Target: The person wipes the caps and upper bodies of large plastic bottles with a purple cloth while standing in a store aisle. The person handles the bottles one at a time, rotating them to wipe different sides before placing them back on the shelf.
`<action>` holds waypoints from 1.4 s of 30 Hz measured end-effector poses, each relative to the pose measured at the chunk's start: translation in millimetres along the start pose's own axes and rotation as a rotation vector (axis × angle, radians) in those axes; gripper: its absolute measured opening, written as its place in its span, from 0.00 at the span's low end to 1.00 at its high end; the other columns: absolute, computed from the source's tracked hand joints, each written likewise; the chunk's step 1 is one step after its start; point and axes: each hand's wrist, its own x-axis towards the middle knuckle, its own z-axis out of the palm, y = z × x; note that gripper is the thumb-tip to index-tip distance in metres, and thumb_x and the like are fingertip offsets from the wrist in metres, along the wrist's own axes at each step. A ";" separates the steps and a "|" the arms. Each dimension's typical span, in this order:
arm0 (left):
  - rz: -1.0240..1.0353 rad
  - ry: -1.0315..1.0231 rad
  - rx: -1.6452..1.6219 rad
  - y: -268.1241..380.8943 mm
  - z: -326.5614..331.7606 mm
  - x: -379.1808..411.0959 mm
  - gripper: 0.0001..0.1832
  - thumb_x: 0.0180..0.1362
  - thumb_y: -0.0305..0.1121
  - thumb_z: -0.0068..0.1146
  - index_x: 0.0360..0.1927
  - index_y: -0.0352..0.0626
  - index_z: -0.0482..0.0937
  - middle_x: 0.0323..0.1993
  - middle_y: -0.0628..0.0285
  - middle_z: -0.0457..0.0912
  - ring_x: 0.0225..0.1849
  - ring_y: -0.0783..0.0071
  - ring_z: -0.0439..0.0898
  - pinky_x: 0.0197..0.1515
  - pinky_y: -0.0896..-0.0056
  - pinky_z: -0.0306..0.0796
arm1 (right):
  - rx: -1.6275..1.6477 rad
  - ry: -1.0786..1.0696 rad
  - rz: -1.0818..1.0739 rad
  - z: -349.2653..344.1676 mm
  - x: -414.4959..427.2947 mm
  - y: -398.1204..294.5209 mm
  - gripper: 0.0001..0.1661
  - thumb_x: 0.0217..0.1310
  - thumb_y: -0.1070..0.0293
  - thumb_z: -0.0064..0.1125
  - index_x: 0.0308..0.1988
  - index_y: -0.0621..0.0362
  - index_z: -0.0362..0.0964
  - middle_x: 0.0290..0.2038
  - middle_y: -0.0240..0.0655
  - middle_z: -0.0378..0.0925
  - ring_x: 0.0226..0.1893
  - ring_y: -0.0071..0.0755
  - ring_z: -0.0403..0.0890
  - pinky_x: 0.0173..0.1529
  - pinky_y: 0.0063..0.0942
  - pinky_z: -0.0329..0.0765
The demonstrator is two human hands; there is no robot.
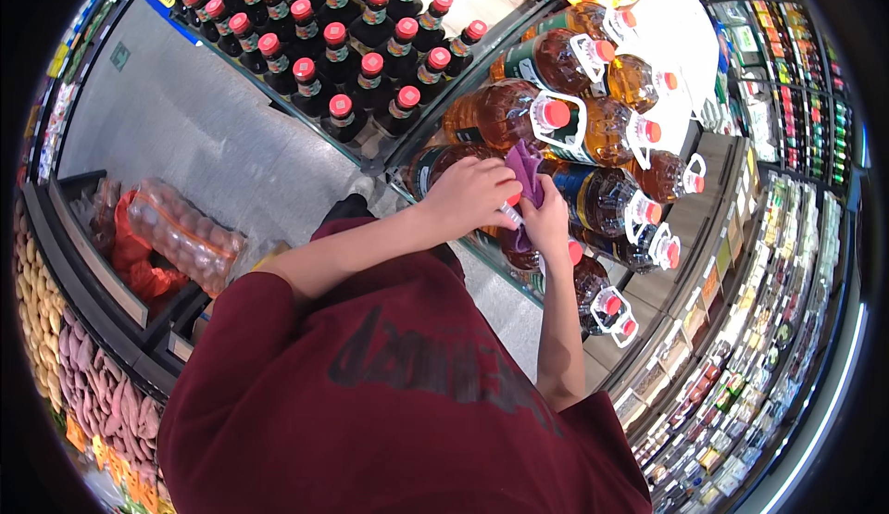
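Observation:
My left hand [472,194] reaches over a display of large plastic oil bottles. Its fingers curl about the red cap [514,200] and white handle [512,215] of one bottle. A crumpled purple cloth [525,167] is in my right hand [546,219], pressed up against that same cap. Part of the cloth hangs below the fingers. Just beyond my hands lies a tilted oil bottle [486,114] with a red cap and a white ring handle. Dark oil bottles [604,198] lie to the right of my right hand. My fingers hide much of the held bottle's neck.
Dark bottles with red caps [335,52] stand packed at the upper left. A glass-edged partition [444,90] separates them from the oil. Bagged produce [184,229] sits in a bin at left, near sweet potatoes [104,382]. Stocked shelves [750,347] curve along the right.

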 end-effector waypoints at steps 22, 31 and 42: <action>-0.048 -0.232 -0.249 -27.8 6.4 66.9 0.22 0.57 0.55 0.61 0.30 0.43 0.85 0.31 0.51 0.85 0.38 0.50 0.84 0.41 0.51 0.76 | 1.341 0.698 0.529 136.9 -57.0 -109.4 0.27 0.66 0.72 0.58 0.61 0.60 0.58 0.56 0.40 0.71 0.54 0.32 0.75 0.57 0.34 0.75; -0.029 -0.241 -0.180 -10.0 -2.5 49.8 0.21 0.58 0.51 0.62 0.36 0.41 0.78 0.35 0.52 0.78 0.40 0.50 0.81 0.42 0.51 0.75 | 1.645 0.613 0.731 122.7 -56.6 -108.6 0.24 0.67 0.70 0.55 0.59 0.64 0.61 0.54 0.42 0.75 0.53 0.36 0.80 0.55 0.38 0.79; 0.158 -0.198 -0.199 -4.4 -14.7 -12.5 0.27 0.59 0.37 0.64 0.60 0.39 0.73 0.67 0.48 0.66 0.66 0.46 0.68 0.66 0.53 0.65 | 1.954 0.401 1.049 132.5 -145.3 -3.8 0.19 0.65 0.62 0.50 0.54 0.57 0.68 0.47 0.39 0.79 0.45 0.41 0.82 0.51 0.42 0.81</action>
